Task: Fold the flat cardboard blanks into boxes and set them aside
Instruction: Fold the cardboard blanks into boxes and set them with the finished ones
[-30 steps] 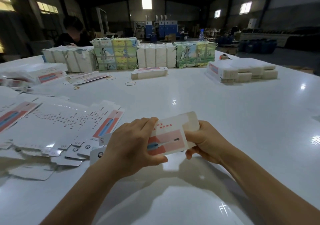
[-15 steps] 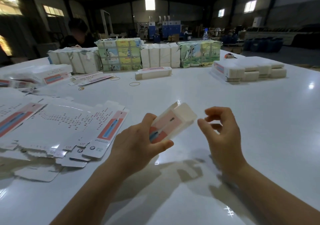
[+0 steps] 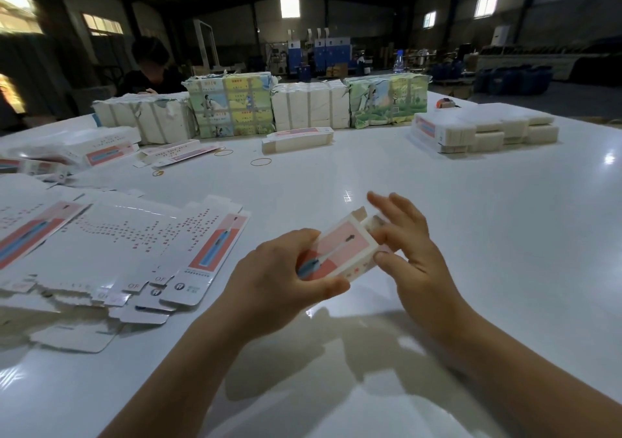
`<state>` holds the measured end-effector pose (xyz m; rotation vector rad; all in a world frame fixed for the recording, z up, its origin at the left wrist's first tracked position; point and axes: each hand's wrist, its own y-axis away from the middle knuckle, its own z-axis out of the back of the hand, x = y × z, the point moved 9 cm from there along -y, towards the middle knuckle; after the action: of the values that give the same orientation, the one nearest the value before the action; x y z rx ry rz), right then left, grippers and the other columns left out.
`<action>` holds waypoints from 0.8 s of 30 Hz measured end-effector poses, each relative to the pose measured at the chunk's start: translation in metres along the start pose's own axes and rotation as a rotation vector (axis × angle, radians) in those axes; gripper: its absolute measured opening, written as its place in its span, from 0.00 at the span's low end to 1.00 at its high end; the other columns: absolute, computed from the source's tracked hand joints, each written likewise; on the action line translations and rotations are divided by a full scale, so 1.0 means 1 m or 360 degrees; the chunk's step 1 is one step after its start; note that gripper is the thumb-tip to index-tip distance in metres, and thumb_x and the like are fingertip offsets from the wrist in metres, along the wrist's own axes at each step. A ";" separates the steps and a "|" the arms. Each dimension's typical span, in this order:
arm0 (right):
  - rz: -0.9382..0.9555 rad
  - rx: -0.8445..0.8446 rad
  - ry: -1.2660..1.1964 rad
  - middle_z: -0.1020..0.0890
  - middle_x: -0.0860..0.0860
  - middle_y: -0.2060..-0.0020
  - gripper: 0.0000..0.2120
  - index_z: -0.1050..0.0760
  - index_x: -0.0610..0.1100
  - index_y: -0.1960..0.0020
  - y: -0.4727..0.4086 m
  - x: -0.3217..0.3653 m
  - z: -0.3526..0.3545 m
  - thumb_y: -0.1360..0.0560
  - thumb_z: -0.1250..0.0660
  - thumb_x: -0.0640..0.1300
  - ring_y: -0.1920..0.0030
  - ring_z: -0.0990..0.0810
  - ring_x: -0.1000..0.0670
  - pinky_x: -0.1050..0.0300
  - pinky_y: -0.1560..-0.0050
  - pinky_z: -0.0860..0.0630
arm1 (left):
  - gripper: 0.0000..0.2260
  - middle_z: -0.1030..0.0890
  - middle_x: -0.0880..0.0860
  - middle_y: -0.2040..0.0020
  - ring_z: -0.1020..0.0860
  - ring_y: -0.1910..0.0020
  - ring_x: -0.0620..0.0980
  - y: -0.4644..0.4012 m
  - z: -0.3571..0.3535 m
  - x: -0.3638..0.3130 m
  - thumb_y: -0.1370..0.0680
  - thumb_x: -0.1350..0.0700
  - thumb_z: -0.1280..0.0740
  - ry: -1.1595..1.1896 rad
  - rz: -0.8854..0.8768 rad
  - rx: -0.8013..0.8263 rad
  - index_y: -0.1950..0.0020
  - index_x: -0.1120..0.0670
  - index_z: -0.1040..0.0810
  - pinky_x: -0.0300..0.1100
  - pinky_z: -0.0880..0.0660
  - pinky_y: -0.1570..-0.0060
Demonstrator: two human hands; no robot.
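Step in hand: closing the far end of one small box (image 3: 340, 252); the body looks already formed, and the end flaps are being folded in.
Left hand (image 3: 286, 279): its grip is closed round the near end of the box, thumb below and fingers on top, and it holds the box above the counter (image 3: 471, 235).
Right hand (image 3: 409, 245): the fingers are spread and nearly straight, and they press against the open far end; the thumb touches the lower edge there. It does not clasp the box. Motion blur hides the fingertips.
Where the box is: in the air between both hands, in front of the person, tilted so the far end is higher.
How the box looks: a slim white carton with a pink panel and a picture of a blue toothbrush; one small flap stands up at the far end.
Next move, as I judge: the standing flap must be bent down and tucked in while the left hand keeps the box steady, then the box can go aside.
Flat blanks (image 3: 134, 245): spread on the counter on the left, overlapping each other.
Folded stock: a stack of finished boxes (image 3: 484, 131) lies well apart, far right.
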<state>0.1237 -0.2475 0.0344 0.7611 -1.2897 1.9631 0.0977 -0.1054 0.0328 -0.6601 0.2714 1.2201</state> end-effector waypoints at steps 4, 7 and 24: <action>-0.0006 -0.0201 -0.0092 0.22 0.66 0.47 0.20 0.33 0.63 0.43 0.006 0.002 0.008 0.26 0.38 0.39 0.37 0.27 0.54 0.43 0.37 0.28 | 0.24 0.27 0.36 0.47 0.20 0.59 0.47 0.000 -0.002 0.002 0.33 0.31 0.39 -0.0070 0.0018 -0.0050 0.42 0.41 0.30 0.31 0.24 0.65; -0.0035 -0.0179 0.0102 0.27 0.75 0.49 0.25 0.43 0.66 0.36 0.009 0.003 -0.002 0.21 0.43 0.39 0.39 0.29 0.63 0.39 0.30 0.37 | 0.29 0.26 0.40 0.44 0.22 0.57 0.47 -0.002 -0.009 0.001 0.32 0.30 0.43 -0.0219 0.0021 -0.0092 0.37 0.44 0.31 0.32 0.24 0.63; -0.0600 -0.0122 -0.0592 0.17 0.44 0.57 0.06 0.21 0.43 0.49 0.005 -0.039 -0.009 0.21 0.37 0.42 0.56 0.16 0.45 0.52 0.55 0.18 | 0.37 0.26 0.47 0.43 0.29 0.56 0.43 -0.001 -0.012 -0.011 0.32 0.30 0.52 -0.0807 -0.0144 -0.0210 0.30 0.50 0.38 0.34 0.29 0.61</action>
<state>0.1430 -0.2482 -0.0013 1.2720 -1.3046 1.5083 0.0964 -0.1213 0.0300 -0.4496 -0.2610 1.2817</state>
